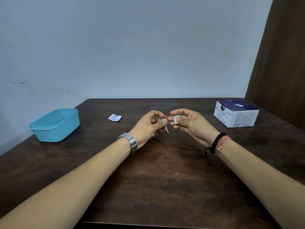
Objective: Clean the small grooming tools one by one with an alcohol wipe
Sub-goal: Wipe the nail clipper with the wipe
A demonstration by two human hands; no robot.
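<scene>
Thin metal grooming tool (165,120), slim as a pair of tweezers, stands almost upright above the middle of the dark wooden table (165,171), pinched at its middle between the thumb and fingers of your left hand (149,128). Its long axis runs up and away from you, one tip above your fingers and the other below them. Just to its right, your right hand (186,124) pinches a small folded white alcohol wipe (176,120), which sits level with the tool's shaft and all but touching it; whether they meet cannot be told. The wiping stroke, then, would seem to run along that near-vertical shaft, with the right hand the one to travel. A light blue plastic tub (54,125) sits at the table's left, a torn white sachet wrapper (115,117) lies behind your left hand, and a white-and-navy cardboard box (236,114) stands at far right, by a brown curtain (283,63) and a pale blue wall (132,47).
</scene>
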